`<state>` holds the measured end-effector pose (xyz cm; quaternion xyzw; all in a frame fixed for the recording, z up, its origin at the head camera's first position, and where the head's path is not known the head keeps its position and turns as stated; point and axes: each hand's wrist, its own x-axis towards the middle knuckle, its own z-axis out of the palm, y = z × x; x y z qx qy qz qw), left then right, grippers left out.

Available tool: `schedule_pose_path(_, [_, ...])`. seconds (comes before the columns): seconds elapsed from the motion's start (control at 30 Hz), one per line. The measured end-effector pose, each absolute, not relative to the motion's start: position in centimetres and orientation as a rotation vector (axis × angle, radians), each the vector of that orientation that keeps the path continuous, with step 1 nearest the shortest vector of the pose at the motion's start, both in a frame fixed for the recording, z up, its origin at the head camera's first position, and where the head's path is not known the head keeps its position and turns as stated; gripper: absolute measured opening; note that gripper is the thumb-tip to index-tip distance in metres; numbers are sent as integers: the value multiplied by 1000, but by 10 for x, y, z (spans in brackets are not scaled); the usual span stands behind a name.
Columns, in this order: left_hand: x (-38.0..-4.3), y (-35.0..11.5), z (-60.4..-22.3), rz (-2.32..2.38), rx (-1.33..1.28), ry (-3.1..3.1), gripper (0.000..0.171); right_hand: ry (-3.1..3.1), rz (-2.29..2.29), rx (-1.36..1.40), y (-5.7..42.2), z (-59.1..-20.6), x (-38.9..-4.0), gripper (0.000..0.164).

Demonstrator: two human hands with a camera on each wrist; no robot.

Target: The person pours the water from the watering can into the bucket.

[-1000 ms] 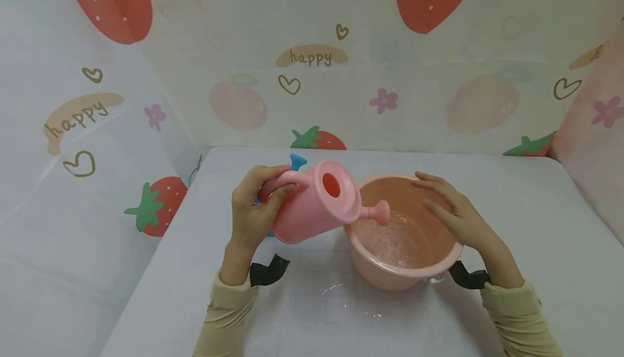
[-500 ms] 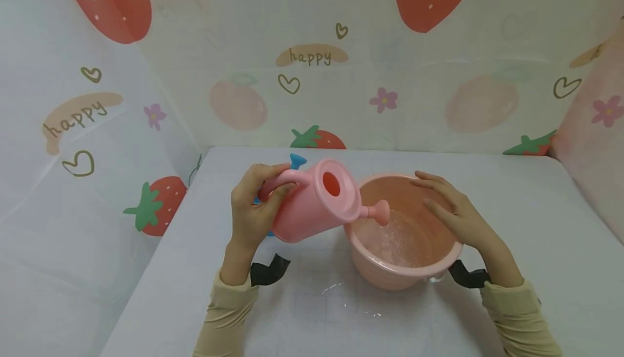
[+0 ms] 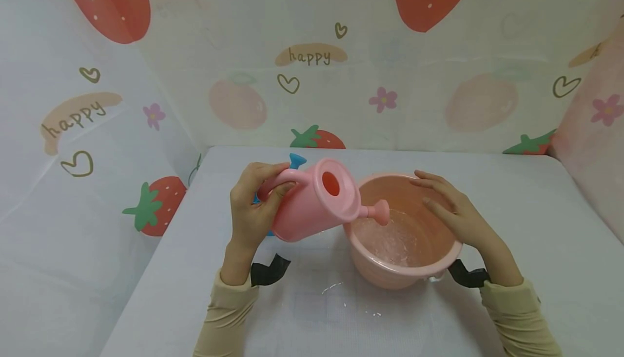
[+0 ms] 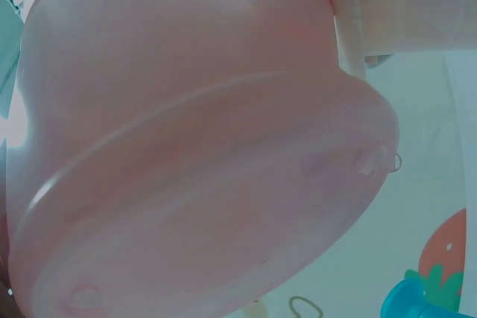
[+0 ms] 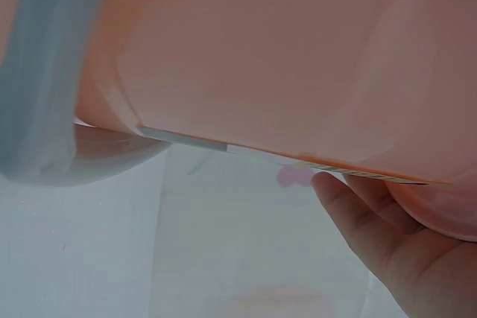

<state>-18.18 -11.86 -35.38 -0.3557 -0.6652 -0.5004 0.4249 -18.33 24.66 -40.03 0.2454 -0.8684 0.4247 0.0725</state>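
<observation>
In the head view my left hand [image 3: 253, 202] grips the handle of a pink watering can [image 3: 314, 205], which is tilted to the right. Its spout rose [image 3: 380, 212] hangs over a pink bucket [image 3: 392, 278]; rippling water [image 3: 392, 243] shows inside. The can's underside [image 4: 201, 206] fills much of the left wrist view. At the bucket's right side my right hand [image 3: 455, 213] holds the rim, thumb over the inside. Some of its fingers [image 5: 358, 217] lie against the outer wall [image 5: 261, 50] in the right wrist view.
A blue object with a flared nozzle [image 3: 297, 161] stands behind the left hand, mostly hidden by it and the can. Water drops [image 3: 333, 288] lie on the white table [image 3: 312, 324] in front of the bucket. Strawberry-printed sheets [image 3: 312, 102] surround the table.
The watering can and both hands hold nearly the same positions, the can rising very slightly. The ripples in the bucket's water have shifted.
</observation>
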Motion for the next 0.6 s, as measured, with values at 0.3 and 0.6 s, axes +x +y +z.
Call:
schedule_pose_path(0.3, [-181,-119,-353,-1245,-885,-1671,32,-2603,1306,745,246,-399,-183,41])
schedule_pose_path(0.6, [-182,-120,-354,-1225,-896,-1668,32,-2610,1283,730,245,-399,-183,43])
